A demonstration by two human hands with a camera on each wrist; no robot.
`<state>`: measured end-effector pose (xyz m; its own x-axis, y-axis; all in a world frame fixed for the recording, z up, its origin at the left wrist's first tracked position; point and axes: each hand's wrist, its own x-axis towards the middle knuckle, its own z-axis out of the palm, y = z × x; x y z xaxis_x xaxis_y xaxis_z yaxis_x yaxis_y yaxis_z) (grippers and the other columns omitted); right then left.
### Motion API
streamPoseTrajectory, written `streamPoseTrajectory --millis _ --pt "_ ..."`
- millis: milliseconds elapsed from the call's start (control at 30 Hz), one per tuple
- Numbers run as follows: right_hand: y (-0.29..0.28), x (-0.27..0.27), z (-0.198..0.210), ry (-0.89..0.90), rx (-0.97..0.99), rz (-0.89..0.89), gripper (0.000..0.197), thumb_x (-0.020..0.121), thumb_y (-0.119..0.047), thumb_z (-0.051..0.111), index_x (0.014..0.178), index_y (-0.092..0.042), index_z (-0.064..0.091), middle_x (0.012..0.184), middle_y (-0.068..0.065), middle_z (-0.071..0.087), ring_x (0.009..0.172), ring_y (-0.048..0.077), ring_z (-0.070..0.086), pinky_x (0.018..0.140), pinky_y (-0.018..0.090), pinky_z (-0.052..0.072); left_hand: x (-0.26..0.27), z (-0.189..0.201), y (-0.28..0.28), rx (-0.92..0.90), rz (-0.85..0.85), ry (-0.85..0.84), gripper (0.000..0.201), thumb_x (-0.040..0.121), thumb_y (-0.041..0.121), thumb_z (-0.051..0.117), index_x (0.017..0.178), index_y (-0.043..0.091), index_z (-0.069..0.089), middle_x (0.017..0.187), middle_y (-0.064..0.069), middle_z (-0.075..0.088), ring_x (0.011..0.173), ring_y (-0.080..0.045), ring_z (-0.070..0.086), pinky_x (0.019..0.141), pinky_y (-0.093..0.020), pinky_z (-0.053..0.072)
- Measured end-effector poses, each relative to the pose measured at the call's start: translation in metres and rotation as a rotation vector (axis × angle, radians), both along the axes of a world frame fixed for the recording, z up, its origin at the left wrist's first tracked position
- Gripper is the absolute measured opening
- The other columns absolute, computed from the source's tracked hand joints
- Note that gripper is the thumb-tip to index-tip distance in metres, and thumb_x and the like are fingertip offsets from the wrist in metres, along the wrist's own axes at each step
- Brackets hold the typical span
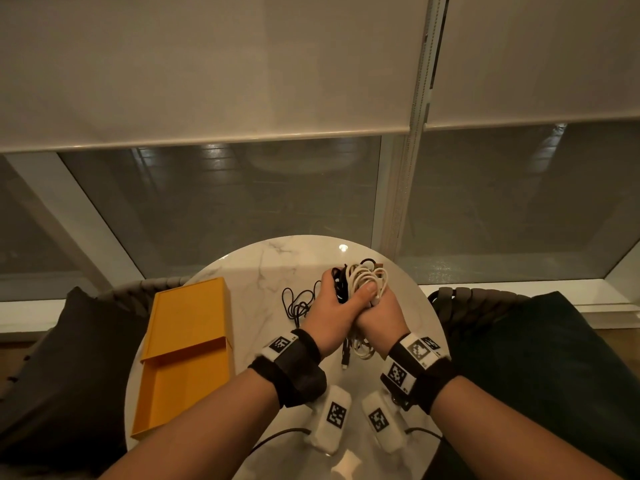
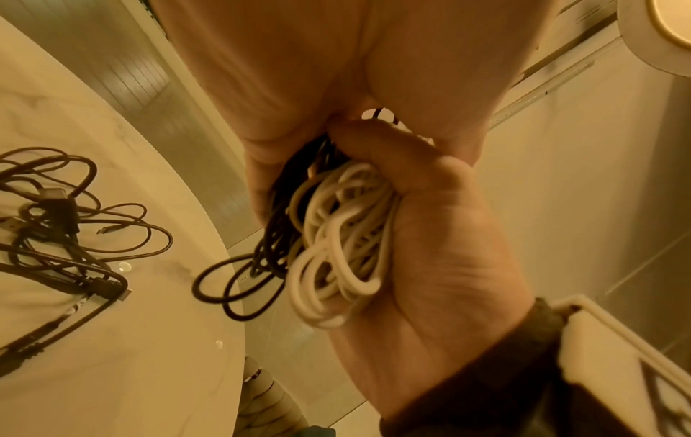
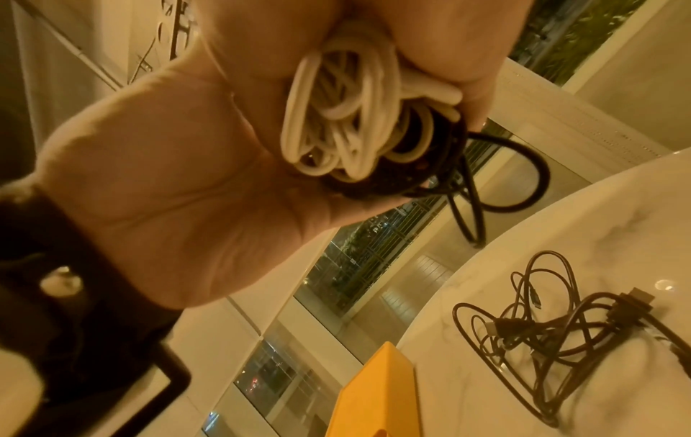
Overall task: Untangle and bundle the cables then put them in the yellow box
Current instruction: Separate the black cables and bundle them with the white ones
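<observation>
Both hands hold one mixed bundle above the marble table (image 1: 277,258). Left hand (image 1: 334,308) wraps its fingers round the black cable coils (image 1: 341,284), thumb pressed over the white cable coils (image 1: 369,277). Right hand (image 1: 381,315) clasps the same bundle from the opposite side, heel touching the left hand. Cable ends hang below the grip. A loose black cable tangle (image 1: 298,303) lies on the table just left of the grip. The yellow box (image 1: 183,355), drawer slid open, sits further left, well apart.

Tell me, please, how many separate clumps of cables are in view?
2: a white-and-black bundle gripped by both hands above the table, and a black tangle lying on the marble top. Individual cables cannot be counted.
</observation>
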<state>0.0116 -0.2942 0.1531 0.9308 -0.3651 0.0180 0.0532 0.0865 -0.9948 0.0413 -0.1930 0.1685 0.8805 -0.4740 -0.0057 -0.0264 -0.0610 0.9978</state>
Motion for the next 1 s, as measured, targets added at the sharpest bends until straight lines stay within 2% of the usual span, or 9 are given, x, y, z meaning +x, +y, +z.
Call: streamPoseTrajectory --millis 67,167,300,400,500,600,700,867,1000 --pt "0.002 0.000 0.002 0.039 -0.008 0.028 0.033 0.088 0.005 0.064 0.114 -0.013 0.060 0.110 0.004 0.067 0.104 0.021 0.066 0.093 0.037 0.055 0.000 -0.001 0.000 -0.016 -0.005 0.011 0.063 0.074 0.059 0.070 0.125 0.028 0.050 0.117 0.008 0.068 0.110 -0.008 0.065 0.102 -0.041 0.051" --pt "0.002 0.001 0.004 0.004 -0.008 0.018 0.021 0.091 -0.001 0.060 0.097 -0.020 0.058 0.099 -0.008 0.065 0.095 0.005 0.065 0.081 0.019 0.051 0.003 -0.001 0.000 -0.020 -0.021 0.016 0.058 0.077 0.058 0.068 0.125 0.030 0.052 0.119 0.007 0.068 0.112 -0.010 0.064 0.103 -0.042 0.050" --pt "-0.001 -0.001 0.009 0.013 -0.118 0.066 0.031 0.090 0.001 0.064 0.094 -0.030 0.064 0.093 -0.013 0.072 0.092 -0.002 0.068 0.079 0.015 0.052 0.009 -0.011 0.000 0.187 0.027 -0.055 0.068 0.065 0.090 0.054 0.119 0.049 0.051 0.146 -0.005 0.041 0.128 -0.020 0.051 0.108 -0.047 0.042" --pt "-0.007 0.002 0.004 0.009 -0.127 0.058 0.029 0.092 -0.003 0.064 0.098 -0.032 0.066 0.096 -0.010 0.073 0.094 0.000 0.069 0.082 0.017 0.054 0.007 -0.007 -0.004 0.213 0.008 -0.025 0.079 0.064 0.094 0.047 0.125 0.044 0.044 0.151 -0.007 0.032 0.133 -0.022 0.046 0.111 -0.049 0.039" --pt "-0.012 0.002 0.004 0.044 -0.064 0.008 0.025 0.086 0.005 0.066 0.104 -0.014 0.069 0.098 0.007 0.074 0.098 0.021 0.071 0.086 0.033 0.058 0.005 0.011 -0.009 0.155 -0.075 0.080 0.077 0.078 0.079 0.042 0.141 0.035 0.034 0.147 -0.004 0.042 0.131 -0.021 0.048 0.113 -0.047 0.038" --pt "-0.023 0.000 0.003 0.033 0.026 0.032 0.032 0.077 0.010 0.073 0.107 -0.003 0.071 0.099 0.013 0.076 0.096 0.026 0.073 0.083 0.036 0.060 0.009 0.016 -0.006 0.163 -0.061 0.100 0.062 0.103 0.049 0.034 0.157 0.026 0.016 0.156 -0.001 0.034 0.143 -0.018 0.033 0.116 -0.030 0.025" --pt "-0.035 -0.001 -0.003 0.047 0.044 0.025 0.030 0.079 0.004 0.076 0.107 -0.005 0.072 0.097 0.012 0.077 0.094 0.028 0.074 0.080 0.037 0.060 0.012 0.003 0.000 0.190 -0.029 -0.026 0.041 0.107 0.024 0.035 0.147 0.029 0.038 0.148 0.003 0.047 0.130 -0.007 0.046 0.101 -0.013 0.038" --pt "-0.043 -0.006 -0.023 0.112 0.200 0.090 0.035 0.080 0.005 0.074 0.114 -0.003 0.070 0.107 0.022 0.073 0.102 0.037 0.071 0.090 0.048 0.057 0.008 -0.028 -0.003 0.174 0.016 -0.027 0.046 0.102 0.012 0.047 0.141 0.035 0.048 0.134 0.008 0.061 0.123 -0.005 0.056 0.110 -0.033 0.043" --pt "-0.046 -0.013 -0.037 0.142 0.357 0.145 0.038 0.084 0.011 0.064 0.120 -0.001 0.066 0.114 0.025 0.071 0.106 0.037 0.070 0.086 0.042 0.059 -0.001 -0.044 -0.012 0.160 0.028 -0.021 0.048 0.101 0.006 0.049 0.142 0.030 0.046 0.142 0.007 0.051 0.126 0.005 0.046 0.098 0.000 0.034"
